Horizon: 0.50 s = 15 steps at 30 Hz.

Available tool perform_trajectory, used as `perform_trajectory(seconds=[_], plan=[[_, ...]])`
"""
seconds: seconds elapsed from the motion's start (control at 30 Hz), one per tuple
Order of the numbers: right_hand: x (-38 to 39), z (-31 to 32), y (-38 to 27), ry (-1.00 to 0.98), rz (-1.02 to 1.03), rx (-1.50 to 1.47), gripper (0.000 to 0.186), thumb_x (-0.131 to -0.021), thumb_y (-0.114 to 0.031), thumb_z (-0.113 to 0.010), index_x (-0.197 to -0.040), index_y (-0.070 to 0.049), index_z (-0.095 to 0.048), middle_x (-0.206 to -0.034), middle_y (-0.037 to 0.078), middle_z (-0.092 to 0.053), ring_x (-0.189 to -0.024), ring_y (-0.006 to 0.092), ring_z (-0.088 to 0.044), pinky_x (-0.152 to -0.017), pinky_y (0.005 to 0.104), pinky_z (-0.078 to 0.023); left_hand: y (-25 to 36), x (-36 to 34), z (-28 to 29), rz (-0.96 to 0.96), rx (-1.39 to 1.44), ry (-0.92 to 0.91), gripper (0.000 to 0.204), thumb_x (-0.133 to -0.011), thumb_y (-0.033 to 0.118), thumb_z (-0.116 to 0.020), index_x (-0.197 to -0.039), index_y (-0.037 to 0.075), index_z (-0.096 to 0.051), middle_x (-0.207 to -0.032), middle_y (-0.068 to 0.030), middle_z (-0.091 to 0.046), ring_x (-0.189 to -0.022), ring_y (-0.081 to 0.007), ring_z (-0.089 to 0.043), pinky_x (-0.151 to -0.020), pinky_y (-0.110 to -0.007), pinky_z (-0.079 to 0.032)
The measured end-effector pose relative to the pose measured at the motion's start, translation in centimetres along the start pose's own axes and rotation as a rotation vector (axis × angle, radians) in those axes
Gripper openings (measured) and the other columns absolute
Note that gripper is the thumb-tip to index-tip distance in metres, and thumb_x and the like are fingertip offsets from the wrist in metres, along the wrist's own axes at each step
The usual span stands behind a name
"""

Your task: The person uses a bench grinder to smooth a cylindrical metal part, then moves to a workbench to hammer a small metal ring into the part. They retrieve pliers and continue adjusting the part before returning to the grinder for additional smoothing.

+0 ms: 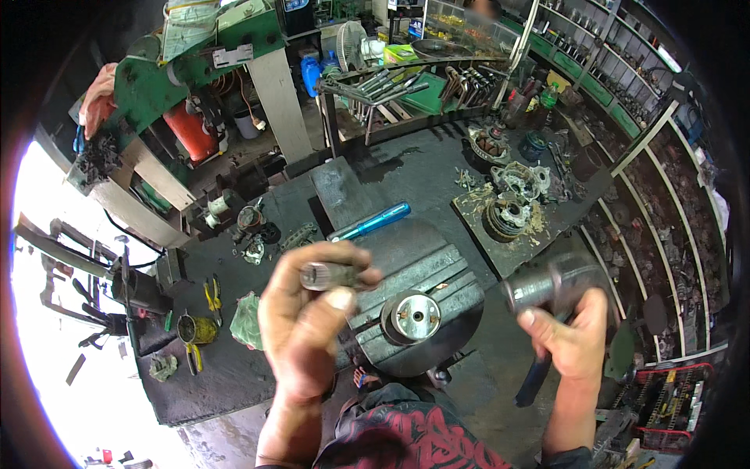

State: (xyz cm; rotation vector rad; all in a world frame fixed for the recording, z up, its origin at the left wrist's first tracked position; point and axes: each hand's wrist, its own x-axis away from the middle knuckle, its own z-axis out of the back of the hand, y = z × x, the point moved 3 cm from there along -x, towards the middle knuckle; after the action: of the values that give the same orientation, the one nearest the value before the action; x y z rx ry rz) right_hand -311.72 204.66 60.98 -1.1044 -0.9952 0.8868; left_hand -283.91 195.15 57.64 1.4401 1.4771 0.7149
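Two hands: left grips metal shaft, right hammer.

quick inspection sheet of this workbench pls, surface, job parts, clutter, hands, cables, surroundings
surface: dark, greasy metal bench; round slotted plate in front of the person.
job's things: short grey metal shaft in the left hand; blurred hammer in the right; round metal hub sitting on the slotted plate.
clutter: blue cylindrical tool, yellow-handled pliers, yellow tin, green rag, dismantled motor housings.
grippers: left hand closed around the shaft; right hand closed on the hammer handle.
cables: nothing seen on the bench.
surroundings: green machine frame, fan, shelves of parts at right.
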Motion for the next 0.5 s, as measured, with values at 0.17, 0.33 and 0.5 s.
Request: perform_trajectory(seconds=[0.17,0.33,0.5], plan=[[0.0,-3.7,5.7,-0.153,0.291,-0.106,0.059,-0.069,-0.007,-0.095,-0.121,0.004,-0.069,-0.11,0.01,-0.074,-0.095,0.0155,-0.07,-0.085,0.032,-0.056,-0.7,-1.5,-0.6,0.309,-0.39,-0.132,0.02,-0.088,0.016,-0.061,-0.102,0.002,-0.059,-0.086,-0.0029,-0.055,-0.077,-0.0108,-0.052,-0.073,-0.026,-0.044],[-0.1,-7.0,8.8,-0.172,0.223,-0.225,0.075,-0.068,0.009,-0.089,-0.138,0.007,-0.06,-0.087,0.001,-0.069,-0.078,0.0068,-0.064,-0.074,0.0242,-0.054,-1.3,-5.0,-1.2,0.673,-0.576,-0.518,0.022,-0.092,0.009,-0.067,-0.113,0.0,-0.067,-0.074,0.0003,-0.059,-0.061,-0.0069,-0.057,-0.059,-0.024,-0.046],[-0.9,-8.2,9.9,-0.393,0.127,-0.382,0.069,-0.082,0.012,-0.077,-0.144,0.008,-0.05,-0.118,0.013,-0.071,-0.107,0.0182,-0.071,-0.099,0.0331,-0.056,-1.7,-6.2,-1.9,0.86,-0.638,-0.669,0.03,-0.087,0.011,-0.074,-0.114,0.0,-0.069,-0.079,0.0001,-0.062,-0.064,-0.0068,-0.057,-0.059,-0.024,-0.045]])
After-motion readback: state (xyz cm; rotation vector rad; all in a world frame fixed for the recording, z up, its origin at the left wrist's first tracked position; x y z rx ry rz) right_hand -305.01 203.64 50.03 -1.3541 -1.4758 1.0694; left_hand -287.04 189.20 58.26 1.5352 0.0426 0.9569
